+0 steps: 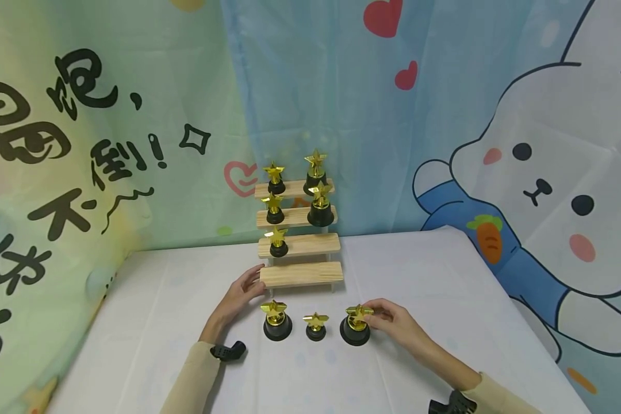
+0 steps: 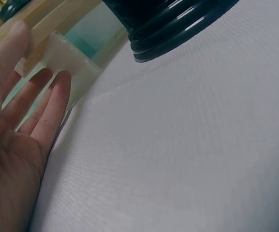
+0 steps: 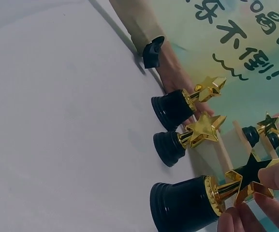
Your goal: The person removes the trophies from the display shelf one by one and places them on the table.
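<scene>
On the table stand three gold star trophies with black bases in a row. My right hand (image 1: 393, 323) pinches the star of the rightmost trophy (image 1: 355, 330) between thumb and fingers; the right wrist view shows this star trophy (image 3: 183, 205) up close. Beside it are the small middle trophy (image 1: 315, 329) and the left trophy (image 1: 277, 328). My left hand (image 1: 241, 294) rests at the left end of the lowest step of a wooden tiered stand (image 1: 302, 275). In the left wrist view, its fingers (image 2: 57, 108) lie straight along the stand's pale side panel (image 2: 71, 63).
Higher steps carry more star trophies: two on the top step, two on the step below, and a small trophy (image 1: 278, 244) at the left of the third. A printed curtain (image 1: 336, 86) hangs behind the white-covered table (image 1: 393, 270).
</scene>
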A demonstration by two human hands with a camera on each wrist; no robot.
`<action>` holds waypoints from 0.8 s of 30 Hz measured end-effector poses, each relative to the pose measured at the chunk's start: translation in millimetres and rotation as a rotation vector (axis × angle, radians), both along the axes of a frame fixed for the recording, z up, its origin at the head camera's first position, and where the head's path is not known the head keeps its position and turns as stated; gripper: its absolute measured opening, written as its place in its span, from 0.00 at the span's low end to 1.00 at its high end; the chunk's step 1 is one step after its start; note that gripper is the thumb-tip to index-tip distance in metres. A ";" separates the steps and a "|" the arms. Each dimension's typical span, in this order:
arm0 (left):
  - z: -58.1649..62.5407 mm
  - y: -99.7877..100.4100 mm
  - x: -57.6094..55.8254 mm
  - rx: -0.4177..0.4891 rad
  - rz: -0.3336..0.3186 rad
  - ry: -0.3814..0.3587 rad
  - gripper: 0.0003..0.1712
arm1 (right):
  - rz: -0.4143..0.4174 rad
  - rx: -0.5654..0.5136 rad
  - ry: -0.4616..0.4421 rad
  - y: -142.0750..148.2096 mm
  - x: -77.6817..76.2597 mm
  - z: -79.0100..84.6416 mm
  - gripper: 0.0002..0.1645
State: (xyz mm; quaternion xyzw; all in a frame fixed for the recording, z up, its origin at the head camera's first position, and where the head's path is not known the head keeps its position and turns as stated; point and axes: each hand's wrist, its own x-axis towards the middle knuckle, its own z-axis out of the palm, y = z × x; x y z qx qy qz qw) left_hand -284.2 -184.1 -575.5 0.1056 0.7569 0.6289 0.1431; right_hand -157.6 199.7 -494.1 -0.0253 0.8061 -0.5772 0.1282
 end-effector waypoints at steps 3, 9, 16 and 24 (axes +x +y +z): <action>0.4 -0.3 -0.3 0.002 0.003 -0.005 0.36 | -0.002 0.025 0.017 -0.6 -0.1 1.9 0.24; 0.3 -0.3 0.5 0.005 0.001 -0.007 0.37 | -0.043 0.066 0.015 0.8 -0.7 4.6 0.25; -0.9 -1.4 1.0 0.012 -0.002 -0.007 0.36 | -0.094 0.144 0.088 7.5 -16.1 21.2 0.28; 1.3 0.5 -0.5 0.039 -0.007 -0.014 0.36 | -0.101 0.215 0.202 5.2 -42.6 49.1 0.25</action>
